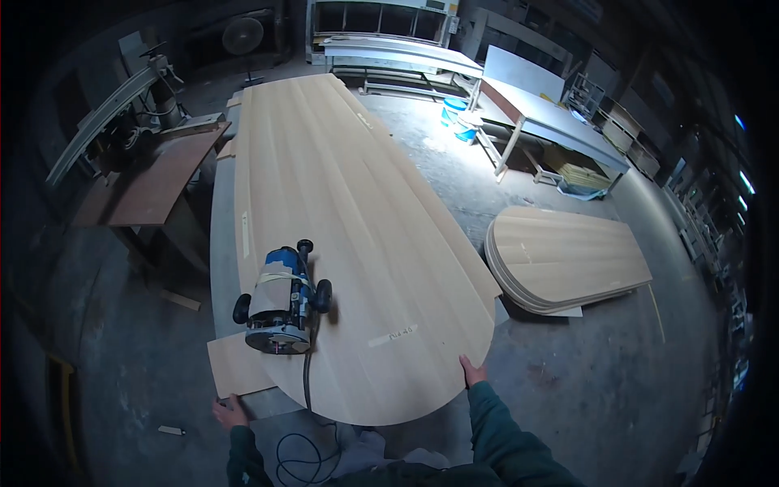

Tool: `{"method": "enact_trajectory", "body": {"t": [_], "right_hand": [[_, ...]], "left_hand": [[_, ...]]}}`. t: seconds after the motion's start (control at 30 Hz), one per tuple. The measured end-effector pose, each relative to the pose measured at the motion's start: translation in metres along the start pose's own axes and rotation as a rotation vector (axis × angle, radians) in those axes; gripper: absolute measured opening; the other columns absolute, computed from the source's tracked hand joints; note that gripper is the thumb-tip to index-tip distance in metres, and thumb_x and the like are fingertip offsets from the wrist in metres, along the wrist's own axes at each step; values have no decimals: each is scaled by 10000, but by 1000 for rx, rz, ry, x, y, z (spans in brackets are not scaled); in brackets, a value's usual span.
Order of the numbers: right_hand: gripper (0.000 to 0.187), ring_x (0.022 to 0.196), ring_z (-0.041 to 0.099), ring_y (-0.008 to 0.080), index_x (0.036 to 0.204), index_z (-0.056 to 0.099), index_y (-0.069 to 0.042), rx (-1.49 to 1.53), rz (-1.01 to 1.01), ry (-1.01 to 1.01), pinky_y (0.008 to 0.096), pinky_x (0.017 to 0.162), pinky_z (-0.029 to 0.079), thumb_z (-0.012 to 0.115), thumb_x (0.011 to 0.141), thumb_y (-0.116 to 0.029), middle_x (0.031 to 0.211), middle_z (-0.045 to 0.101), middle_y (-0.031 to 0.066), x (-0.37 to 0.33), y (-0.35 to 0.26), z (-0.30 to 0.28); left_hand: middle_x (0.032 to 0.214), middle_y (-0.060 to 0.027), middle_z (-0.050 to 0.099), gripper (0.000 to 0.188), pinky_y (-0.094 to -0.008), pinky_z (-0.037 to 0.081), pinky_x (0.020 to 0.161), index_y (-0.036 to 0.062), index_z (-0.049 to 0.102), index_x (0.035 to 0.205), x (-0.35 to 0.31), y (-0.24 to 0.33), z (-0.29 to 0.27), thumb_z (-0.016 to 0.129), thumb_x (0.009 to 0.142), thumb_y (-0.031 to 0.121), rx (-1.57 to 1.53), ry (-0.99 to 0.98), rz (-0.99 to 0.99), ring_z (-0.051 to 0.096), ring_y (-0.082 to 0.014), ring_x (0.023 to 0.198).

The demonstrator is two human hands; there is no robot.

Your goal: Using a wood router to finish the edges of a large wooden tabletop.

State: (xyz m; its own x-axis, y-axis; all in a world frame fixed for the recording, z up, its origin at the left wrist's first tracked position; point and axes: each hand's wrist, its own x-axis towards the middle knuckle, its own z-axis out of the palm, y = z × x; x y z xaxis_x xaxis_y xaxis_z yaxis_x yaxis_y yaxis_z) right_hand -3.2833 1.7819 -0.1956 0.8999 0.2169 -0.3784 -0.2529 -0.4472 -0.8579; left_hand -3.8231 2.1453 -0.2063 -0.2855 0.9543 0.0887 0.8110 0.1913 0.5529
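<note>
Fingers of both hands, left hand point(230, 412) and right hand point(472, 372), lie spread flat on the long wooden panel point(365, 243)'s rounded near edge

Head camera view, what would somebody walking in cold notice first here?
First the long pale wooden panel with rounded ends, running up the middle of the view. A blue router with black knobs sits on its near left part, cord trailing off the near edge. The left hand rests by a small board at the near left corner, the right hand on the panel's near right edge; a stack of similar panels lies on the floor to the right.
</note>
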Motion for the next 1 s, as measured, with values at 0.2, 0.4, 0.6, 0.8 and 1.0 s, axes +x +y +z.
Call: {"method": "enact_trajectory", "body": {"t": [0.2, 0.4, 0.6, 0.8, 1.0], "right_hand": [[864, 1014, 612, 269, 1201, 547, 100, 384, 324, -89, 364, 881, 480, 710, 725, -603, 1128, 624, 187, 26, 55, 7], [794, 766, 650, 230, 1087, 617, 64, 338, 258, -98, 350, 638, 523, 667, 739, -649, 949, 660, 157, 13, 39, 9], [721, 412, 519, 200, 968, 629, 18, 170, 331, -181, 328, 360, 356, 659, 736, -663, 657, 620, 89, -12, 5, -5], [767, 554, 638, 239, 1047, 601, 67, 166, 301, -230, 351, 423, 485, 664, 751, -638, 827, 667, 134, -25, -2, -15], [787, 632, 671, 243, 1100, 564, 91, 218, 350, -318, 329, 396, 493, 659, 769, -617, 839, 667, 164, -43, -10, -35]], "left_hand": [[917, -76, 480, 448, -316, 411, 792, 13, 435, 1139, -175, 34, 7, 703, 830, 197, -617, -226, 33, 470, -175, 860], [927, -70, 584, 658, -307, 462, 641, 44, 312, 1264, -223, 90, 37, 744, 815, 256, -1068, -738, -704, 545, -152, 755], [1091, -115, 557, 710, -337, 494, 651, 46, 331, 1259, -231, 118, 46, 760, 782, 352, -1128, -694, -784, 588, -208, 860], [1111, -130, 549, 742, -308, 484, 577, 26, 338, 1273, -236, 116, 49, 746, 783, 404, -1057, -638, -690, 582, -211, 817], [1060, -173, 599, 603, -345, 545, 576, 13, 361, 1275, -245, 126, 14, 698, 853, 280, -1307, -691, -708, 655, -256, 804]]}}
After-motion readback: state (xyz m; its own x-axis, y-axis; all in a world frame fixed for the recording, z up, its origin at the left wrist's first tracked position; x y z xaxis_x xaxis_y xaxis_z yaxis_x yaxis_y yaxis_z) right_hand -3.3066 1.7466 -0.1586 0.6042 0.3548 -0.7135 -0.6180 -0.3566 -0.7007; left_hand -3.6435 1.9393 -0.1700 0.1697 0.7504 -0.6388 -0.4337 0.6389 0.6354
